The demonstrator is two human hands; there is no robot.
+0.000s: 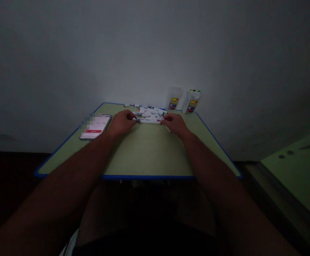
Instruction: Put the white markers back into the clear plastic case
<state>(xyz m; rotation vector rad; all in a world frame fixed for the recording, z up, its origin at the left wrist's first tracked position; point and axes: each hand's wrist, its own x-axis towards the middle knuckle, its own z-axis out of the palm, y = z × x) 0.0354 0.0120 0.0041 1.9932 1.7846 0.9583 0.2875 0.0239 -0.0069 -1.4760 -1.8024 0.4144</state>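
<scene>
Several white markers lie in a loose pile [145, 110] near the far edge of the table. One white marker [150, 121] lies crosswise at the front of the pile, between my two hands. My left hand [123, 122] has its thumb and fingers closed at that marker's left end. My right hand [175, 123] pinches another white marker [159, 116], which slants across the right end of the crosswise one. Its lower end shows below my right fingers. Dim light hides the finer marks.
The pale table [146, 153] has a blue rim. A lit phone [96, 127] lies at the left. By the wall stand a clear plastic case [174, 100] and a second case [192, 102] with markers in it. A pale green panel [301, 170] is at the far right.
</scene>
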